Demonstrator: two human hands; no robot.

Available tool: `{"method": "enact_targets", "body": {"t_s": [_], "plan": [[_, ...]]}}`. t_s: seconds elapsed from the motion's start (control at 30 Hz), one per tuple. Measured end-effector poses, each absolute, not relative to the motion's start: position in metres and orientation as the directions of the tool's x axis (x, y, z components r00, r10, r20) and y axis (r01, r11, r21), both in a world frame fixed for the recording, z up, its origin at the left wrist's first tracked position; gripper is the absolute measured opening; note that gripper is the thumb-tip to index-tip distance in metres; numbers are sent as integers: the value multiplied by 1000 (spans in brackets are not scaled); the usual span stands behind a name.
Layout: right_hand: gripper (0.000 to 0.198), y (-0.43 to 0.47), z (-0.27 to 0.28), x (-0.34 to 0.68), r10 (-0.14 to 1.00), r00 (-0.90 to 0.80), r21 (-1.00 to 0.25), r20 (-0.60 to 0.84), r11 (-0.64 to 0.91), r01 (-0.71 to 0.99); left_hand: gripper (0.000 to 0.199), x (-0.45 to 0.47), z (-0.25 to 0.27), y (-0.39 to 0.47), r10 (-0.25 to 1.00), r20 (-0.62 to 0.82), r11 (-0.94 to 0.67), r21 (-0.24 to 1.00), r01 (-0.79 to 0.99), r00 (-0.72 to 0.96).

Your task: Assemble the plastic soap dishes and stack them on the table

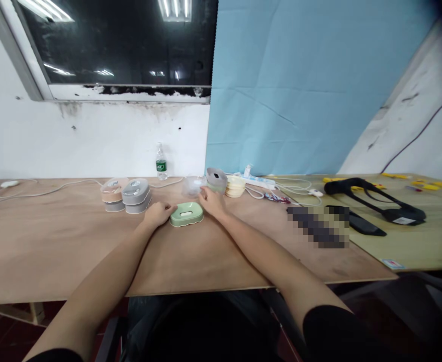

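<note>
A pale green oval soap dish [186,213] with a white slot in its middle lies on the table in front of me. My left hand [159,213] is at its left edge, fingers curled and the thumb side against the rim. Just beyond the dish's right end, my right hand [212,201] has its fingers bent together at the edge of a clear plastic piece [191,185]. The hand partly hides that piece, so the grip shows only in part. Behind the right hand stand a grey and green stack [216,177] and several nested cream dishes [235,186].
To the left are stacked soap boxes, orange over grey [113,191] and grey [136,193]. A water bottle [161,162] stands by the wall. A power strip [260,181] with white cables lies at the back. Rightward are a black headset-like frame [379,198] and yellow pieces [432,185].
</note>
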State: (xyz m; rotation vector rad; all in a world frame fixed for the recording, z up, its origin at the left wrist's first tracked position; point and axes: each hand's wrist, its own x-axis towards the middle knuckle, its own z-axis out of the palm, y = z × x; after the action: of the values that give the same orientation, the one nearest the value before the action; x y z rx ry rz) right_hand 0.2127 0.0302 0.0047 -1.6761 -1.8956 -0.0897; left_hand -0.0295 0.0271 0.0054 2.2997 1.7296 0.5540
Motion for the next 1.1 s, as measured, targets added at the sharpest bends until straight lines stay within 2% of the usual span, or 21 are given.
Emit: {"method": "enact_targets", "body": {"t_s": [0.13,0.37,0.53,0.7,1.1], "plan": [[54,43,7,205,883,40,-371,467,155,916,58,-35,3,30,957,175,-285,420,862,231],[36,43,-2,210,864,-14,-318,503,201,927,55,-38,4,29,930,189,-366,425,828,315],[38,41,-3,213,859,0,-309,513,184,933,52,-38,5,27,928,187,-373,419,828,323],[35,43,-4,215,864,-78,-278,497,244,929,52,-38,5,27,922,190,-386,417,823,337],[26,64,7,198,859,-27,-377,511,252,891,52,-37,6,27,915,192,-404,400,823,355]]}}
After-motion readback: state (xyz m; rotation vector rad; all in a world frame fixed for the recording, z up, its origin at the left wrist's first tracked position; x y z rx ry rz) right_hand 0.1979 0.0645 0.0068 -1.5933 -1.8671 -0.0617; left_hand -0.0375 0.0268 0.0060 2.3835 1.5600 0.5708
